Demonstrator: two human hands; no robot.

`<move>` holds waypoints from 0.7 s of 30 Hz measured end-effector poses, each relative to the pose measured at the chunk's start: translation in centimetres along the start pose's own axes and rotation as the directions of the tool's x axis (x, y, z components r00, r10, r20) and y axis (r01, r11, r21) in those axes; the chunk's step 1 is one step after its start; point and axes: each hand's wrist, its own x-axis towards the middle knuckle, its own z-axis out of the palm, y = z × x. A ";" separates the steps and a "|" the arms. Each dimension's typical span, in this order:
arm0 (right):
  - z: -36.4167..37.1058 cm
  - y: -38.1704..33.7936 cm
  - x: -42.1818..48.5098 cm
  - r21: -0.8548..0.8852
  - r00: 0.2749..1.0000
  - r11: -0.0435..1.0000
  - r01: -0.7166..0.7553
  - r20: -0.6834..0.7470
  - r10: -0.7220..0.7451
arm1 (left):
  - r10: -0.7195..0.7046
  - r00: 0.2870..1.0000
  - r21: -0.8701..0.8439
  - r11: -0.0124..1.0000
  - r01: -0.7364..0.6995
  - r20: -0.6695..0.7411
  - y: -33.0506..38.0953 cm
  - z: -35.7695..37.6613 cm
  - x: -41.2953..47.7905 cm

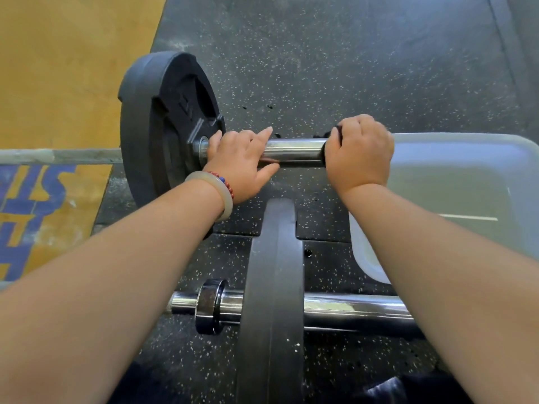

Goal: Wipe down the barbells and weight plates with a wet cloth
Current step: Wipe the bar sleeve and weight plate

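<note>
Gripping a dark cloth (334,135) round the outer end of the far barbell's chrome sleeve (297,150), the right hand (360,153) is curled tight, w/ only a scrap of cloth showing by the knuckles. The left hand (239,161) lies on the same sleeve just beside the weight plate (157,121), index finger & thumb stretched along the metal, holding nothing (its other fingers go over the far side, can't see them). Sleeve & plate sit low over the speckled rubber floor (320,68), the plate upright on its edge next to a wooden platform (58,68).

Handling, as a judgement: sleeve & plate are heavy and stiff, so no lifting needed. They'd prob. hold under a wipe, though the round plate could roll, hence one hand to steady. Chrome is smooth & will be slick when wet, so wrap the cloth round it & slide along. The cloth is soft, light, bunches easily. The plate looks rubber-coated, i.e. grippier; best taken at the rim or the cut-out handles.

A second barbell (350,310) lies nearer, w/ its own plate (274,272) seen edge-on & a collar (210,306) near it; neither hand touches it.

Container: a pale plastic tub (466,176) stands on the floor just beyond the right hand, near the sleeve end. Its inside looks pale & bare; whether there's water in it I can't tell.
</note>
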 end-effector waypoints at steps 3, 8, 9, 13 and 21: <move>0.4 -0.4 -0.3 -0.028 0.999 0.999 -0.015 -0.036 0.014 | -0.016 1.000 0.108 0.994 0.017 -0.007 0.4 0.4 0.4; 2.1 -1.7 -2.2 -0.004 0.878 0.879 0.477 0.050 -0.476 | -0.129 0.987 0.115 0.984 0.139 -0.092 1.2 0.4 1.7; 1.9 -1.1 -2.0 -0.009 0.895 0.895 0.445 0.049 -0.444 | -0.133 0.987 0.131 0.981 0.145 -0.091 1.2 0.2 2.1; 0.7 0.7 -0.7 0.028 0.996 0.996 0.081 0.023 -0.082 | -0.111 0.994 0.154 0.982 0.109 0.007 0.6 -1.0 3.5; 1.1 -0.5 -1.6 0.013 0.899 0.905 0.426 0.109 -0.425 | -0.030 0.904 0.019 1.000 0.024 0.427 -0.1 -4.2 5.6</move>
